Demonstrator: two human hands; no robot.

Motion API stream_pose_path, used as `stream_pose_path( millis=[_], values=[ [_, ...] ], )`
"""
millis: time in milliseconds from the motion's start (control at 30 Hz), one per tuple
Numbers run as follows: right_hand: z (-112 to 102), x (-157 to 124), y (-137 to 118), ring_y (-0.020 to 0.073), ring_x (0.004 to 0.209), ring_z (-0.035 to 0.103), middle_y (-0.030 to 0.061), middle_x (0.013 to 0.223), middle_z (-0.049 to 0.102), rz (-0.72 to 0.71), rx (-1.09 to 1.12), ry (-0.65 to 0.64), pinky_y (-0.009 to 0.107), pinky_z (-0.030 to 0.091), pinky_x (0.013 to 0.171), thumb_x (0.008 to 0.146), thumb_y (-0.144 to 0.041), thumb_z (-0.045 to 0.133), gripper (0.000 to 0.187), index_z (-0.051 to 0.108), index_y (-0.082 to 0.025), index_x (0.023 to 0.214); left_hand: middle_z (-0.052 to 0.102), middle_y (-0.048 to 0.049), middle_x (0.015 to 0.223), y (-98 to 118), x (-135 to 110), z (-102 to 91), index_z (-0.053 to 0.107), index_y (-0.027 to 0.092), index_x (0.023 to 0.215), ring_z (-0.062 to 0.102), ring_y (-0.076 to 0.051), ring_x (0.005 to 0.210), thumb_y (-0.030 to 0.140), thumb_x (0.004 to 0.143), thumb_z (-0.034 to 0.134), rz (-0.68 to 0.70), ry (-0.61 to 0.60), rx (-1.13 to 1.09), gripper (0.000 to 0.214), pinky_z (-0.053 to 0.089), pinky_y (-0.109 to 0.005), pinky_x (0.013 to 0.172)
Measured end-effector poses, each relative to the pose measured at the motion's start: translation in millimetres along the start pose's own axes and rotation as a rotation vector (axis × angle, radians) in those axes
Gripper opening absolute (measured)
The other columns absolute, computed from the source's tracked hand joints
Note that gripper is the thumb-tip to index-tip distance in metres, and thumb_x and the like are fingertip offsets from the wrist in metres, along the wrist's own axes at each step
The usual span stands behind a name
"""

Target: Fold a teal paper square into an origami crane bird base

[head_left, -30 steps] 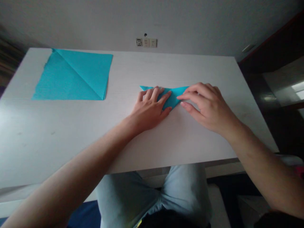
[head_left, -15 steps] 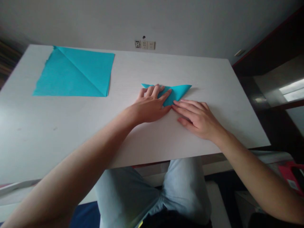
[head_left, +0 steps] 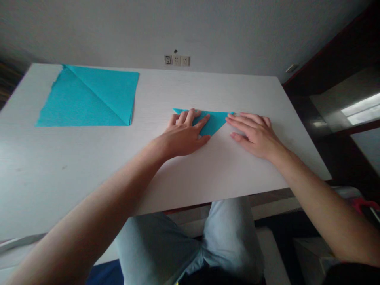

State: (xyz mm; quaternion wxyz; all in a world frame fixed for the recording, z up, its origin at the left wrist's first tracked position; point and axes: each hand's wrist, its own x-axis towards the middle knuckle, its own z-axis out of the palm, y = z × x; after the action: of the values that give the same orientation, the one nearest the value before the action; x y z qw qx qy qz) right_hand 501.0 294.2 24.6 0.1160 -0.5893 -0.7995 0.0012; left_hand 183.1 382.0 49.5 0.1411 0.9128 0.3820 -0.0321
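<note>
At the centre of the frame I am seeing a folded turquoise paper triangle (head_left: 216, 121) lying on the white counter (head_left: 184, 182). The hands are resting apart: the left hand (head_left: 184, 137), fingers spread, is covering the triangle's left part; the right hand (head_left: 255, 133), loosely extended, is touching its right corner with the fingertips. A larger creased turquoise sheet (head_left: 109, 89) is occupying the upper left, well apart.
</note>
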Motion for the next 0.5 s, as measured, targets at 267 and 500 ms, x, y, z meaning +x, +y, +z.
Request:
stream_pose_path(
  millis=[267,500],
  values=[
    [3.7,2.0,7.7,0.0514,0.176,0.063,0.0101,0.196,0.067,0.054,-0.081,-0.012,0.074,0.057,0.135,0.127,-0.056,0.061,0.069,0.068,-0.029,0.190,0.035,-0.0280,0.210,-2.8,2.0,3.9,0.031,0.020,0.208,0.033,-0.059,0.194,0.051,0.133,0.045,0.009,0.014,-0.011,0.082,0.030,-0.082,0.156],
    [1.9,5.8,13.6,0.0568,0.173,0.063,0.0180,0.194,0.069,0.106,-0.077,0.114,0.083,0.054,0.134,0.126,-0.064,0.059,0.075,0.066,-0.026,0.189,0.040,-0.0299,0.205,-9.9,4.7,9.0,0.035,0.019,0.207,0.039,-0.059,0.189,0.054,0.130,0.055,0.016,0.049,-0.039,0.086,0.032,-0.082,0.153]
  ],
)
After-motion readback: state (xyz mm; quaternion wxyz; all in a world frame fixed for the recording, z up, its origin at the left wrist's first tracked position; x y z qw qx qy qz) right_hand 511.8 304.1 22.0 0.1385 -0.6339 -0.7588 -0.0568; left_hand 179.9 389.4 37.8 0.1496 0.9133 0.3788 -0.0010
